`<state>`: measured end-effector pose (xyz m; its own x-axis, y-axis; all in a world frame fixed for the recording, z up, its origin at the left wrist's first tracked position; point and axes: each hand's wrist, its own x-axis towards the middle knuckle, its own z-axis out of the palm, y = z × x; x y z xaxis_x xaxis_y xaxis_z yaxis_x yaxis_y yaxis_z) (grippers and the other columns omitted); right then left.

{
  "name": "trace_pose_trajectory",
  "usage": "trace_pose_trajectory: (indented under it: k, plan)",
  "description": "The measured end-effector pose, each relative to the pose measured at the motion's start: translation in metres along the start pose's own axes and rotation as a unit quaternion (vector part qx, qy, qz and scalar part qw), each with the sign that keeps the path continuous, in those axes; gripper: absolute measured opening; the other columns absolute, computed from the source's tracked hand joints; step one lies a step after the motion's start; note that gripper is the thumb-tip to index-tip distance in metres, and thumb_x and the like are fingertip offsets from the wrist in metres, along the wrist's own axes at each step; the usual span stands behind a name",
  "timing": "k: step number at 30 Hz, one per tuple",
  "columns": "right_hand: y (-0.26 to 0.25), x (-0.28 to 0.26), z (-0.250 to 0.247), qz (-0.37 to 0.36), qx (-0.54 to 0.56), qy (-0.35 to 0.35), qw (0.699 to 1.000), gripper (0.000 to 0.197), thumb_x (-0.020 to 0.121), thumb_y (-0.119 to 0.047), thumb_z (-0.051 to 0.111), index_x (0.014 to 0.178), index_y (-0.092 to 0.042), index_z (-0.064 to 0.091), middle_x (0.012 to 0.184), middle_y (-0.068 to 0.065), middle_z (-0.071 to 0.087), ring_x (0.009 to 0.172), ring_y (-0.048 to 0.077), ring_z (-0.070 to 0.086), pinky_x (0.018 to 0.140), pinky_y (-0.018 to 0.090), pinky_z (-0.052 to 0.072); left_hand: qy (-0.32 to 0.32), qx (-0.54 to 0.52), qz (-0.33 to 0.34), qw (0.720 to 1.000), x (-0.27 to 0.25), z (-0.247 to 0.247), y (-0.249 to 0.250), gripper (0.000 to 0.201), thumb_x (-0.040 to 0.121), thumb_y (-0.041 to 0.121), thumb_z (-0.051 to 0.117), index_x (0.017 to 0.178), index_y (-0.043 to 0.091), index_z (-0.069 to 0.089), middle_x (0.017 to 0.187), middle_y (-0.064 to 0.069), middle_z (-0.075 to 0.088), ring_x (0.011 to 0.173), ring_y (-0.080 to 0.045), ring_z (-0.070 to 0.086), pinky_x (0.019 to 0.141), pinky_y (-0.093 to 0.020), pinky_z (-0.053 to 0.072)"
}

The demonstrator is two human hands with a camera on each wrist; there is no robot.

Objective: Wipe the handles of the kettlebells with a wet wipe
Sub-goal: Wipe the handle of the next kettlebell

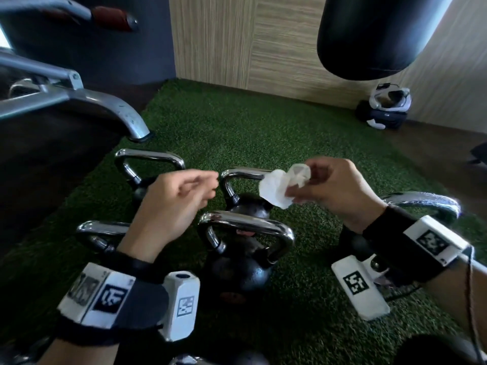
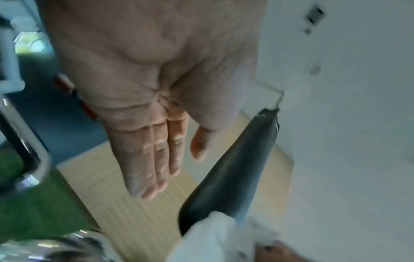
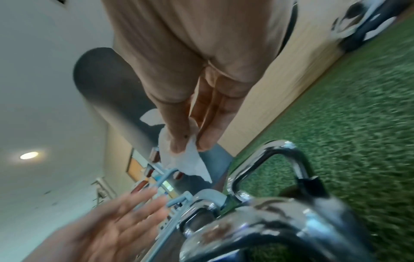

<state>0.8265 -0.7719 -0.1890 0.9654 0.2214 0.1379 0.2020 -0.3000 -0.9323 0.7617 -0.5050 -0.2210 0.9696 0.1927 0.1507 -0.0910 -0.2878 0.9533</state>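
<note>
Several black kettlebells with chrome handles stand on green turf (image 1: 263, 127). The nearest kettlebell (image 1: 245, 272) is in the centre, with its handle (image 1: 245, 223) below my hands. Behind it, another kettlebell's handle (image 1: 241, 173) runs between my two hands. My right hand (image 1: 303, 187) pinches a crumpled white wet wipe (image 1: 275, 189) just above the right end of that handle. In the right wrist view the thumb and fingers of the right hand (image 3: 190, 141) clamp the wipe (image 3: 192, 164). My left hand (image 1: 208, 185) hovers to the left, with its fingers (image 2: 156, 159) straight and holding nothing.
More chrome handles sit at back left (image 1: 150, 156), front left (image 1: 102, 227) and right (image 1: 421, 202). A metal gym machine frame (image 1: 87, 101) fills the left side. A black punching bag (image 1: 374, 35) hangs at the upper right, above a white-and-black device (image 1: 384, 109) by the wooden wall.
</note>
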Motion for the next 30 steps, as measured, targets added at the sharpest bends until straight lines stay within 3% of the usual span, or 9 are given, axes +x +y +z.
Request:
trace_pose_trajectory:
  k: [2, 6, 11, 14, 18, 22, 25, 28, 30]
  plan:
    - [-0.011, -0.003, 0.015, -0.05, -0.016, -0.01, 0.999, 0.042, 0.059, -0.011, 0.094, 0.093, -0.009, 0.071, 0.085, 0.005, 0.079, 0.072, 0.015, 0.073, 0.066, 0.03, 0.062, -0.073, -0.116, -0.073, 0.988, 0.001, 0.011, 0.022, 0.03, 0.1, 0.036, 0.061, 0.118, 0.016, 0.075, 0.105, -0.001, 0.08, 0.099, -0.015, 0.077, 0.093, -0.036, 0.061]
    - [-0.019, -0.005, 0.041, -0.131, -0.07, 0.007, 0.989, 0.047, 0.064, -0.017, 0.096, 0.096, -0.015, 0.062, 0.079, -0.003, 0.073, 0.061, 0.003, 0.058, 0.059, 0.02, 0.048, -0.164, -0.221, -0.117, 0.954, 0.001, 0.025, 0.032, 0.032, 0.099, 0.035, 0.059, 0.103, 0.01, 0.078, 0.101, -0.012, 0.08, 0.09, -0.023, 0.077, 0.088, -0.035, 0.062]
    - [-0.013, -0.009, 0.057, -0.155, -0.122, 0.05, 0.979, 0.047, 0.068, -0.017, 0.089, 0.1, -0.018, 0.055, 0.078, -0.008, 0.062, 0.057, 0.002, 0.049, 0.055, 0.015, 0.042, -0.149, -0.224, -0.077, 0.96, 0.002, 0.029, 0.015, 0.035, 0.084, 0.029, 0.073, 0.108, 0.004, 0.078, 0.089, -0.009, 0.077, 0.083, -0.017, 0.073, 0.08, -0.027, 0.064]
    - [-0.003, -0.012, 0.051, -0.15, -0.168, 0.003, 0.974, 0.06, 0.063, -0.032, 0.086, 0.109, -0.026, 0.048, 0.089, -0.009, 0.056, 0.065, 0.006, 0.051, 0.057, 0.019, 0.045, -0.136, -0.23, -0.065, 0.961, 0.0, 0.029, 0.006, 0.032, 0.079, 0.02, 0.077, 0.106, 0.003, 0.077, 0.094, -0.011, 0.08, 0.084, -0.017, 0.076, 0.082, -0.026, 0.063]
    - [0.03, -0.016, 0.027, -0.043, -0.182, -0.091, 0.978, 0.078, 0.072, -0.006, 0.085, 0.123, -0.029, 0.031, 0.114, -0.002, 0.051, 0.088, 0.014, 0.057, 0.055, 0.016, 0.05, 0.007, 0.035, 0.137, 0.99, 0.001, 0.019, -0.011, 0.015, 0.089, 0.026, 0.081, 0.103, 0.022, 0.081, 0.091, 0.011, 0.08, 0.087, -0.003, 0.075, 0.081, -0.023, 0.059]
    - [0.1, -0.027, 0.025, 0.079, -0.1, 0.068, 0.99, 0.062, 0.067, 0.008, 0.069, 0.112, -0.022, 0.039, 0.099, 0.005, 0.055, 0.074, 0.014, 0.049, 0.047, 0.018, 0.041, 0.052, 0.163, 0.288, 0.942, -0.004, 0.034, -0.022, 0.025, 0.09, 0.015, 0.077, 0.114, 0.019, 0.077, 0.094, 0.012, 0.076, 0.082, 0.0, 0.071, 0.076, -0.027, 0.06]
    - [0.142, -0.043, 0.044, 0.195, -0.04, 0.033, 0.979, 0.051, 0.069, 0.014, 0.076, 0.107, -0.016, 0.058, 0.088, 0.006, 0.063, 0.069, 0.015, 0.057, 0.051, 0.024, 0.044, 0.009, 0.218, 0.292, 0.931, -0.005, 0.049, -0.035, 0.036, 0.089, 0.012, 0.075, 0.124, 0.019, 0.075, 0.098, 0.008, 0.073, 0.079, -0.005, 0.069, 0.077, -0.028, 0.06]
    - [0.155, -0.048, 0.063, 0.201, 0.007, -0.005, 0.98, 0.041, 0.067, 0.015, 0.08, 0.098, -0.012, 0.073, 0.077, 0.002, 0.074, 0.063, 0.01, 0.066, 0.054, 0.02, 0.049, -0.019, 0.258, 0.264, 0.929, -0.009, 0.056, -0.04, 0.03, 0.091, 0.022, 0.069, 0.12, 0.021, 0.078, 0.117, 0.008, 0.073, 0.096, -0.004, 0.071, 0.089, -0.027, 0.059]
    - [0.159, -0.05, 0.071, 0.195, 0.0, -0.001, 0.981, 0.043, 0.062, -0.002, 0.087, 0.1, -0.018, 0.077, 0.081, -0.001, 0.079, 0.071, 0.009, 0.072, 0.064, 0.025, 0.058, -0.027, 0.283, 0.263, 0.922, -0.011, 0.058, -0.038, 0.032, 0.091, 0.037, 0.066, 0.116, 0.021, 0.079, 0.123, 0.01, 0.072, 0.104, -0.005, 0.07, 0.099, -0.028, 0.055]
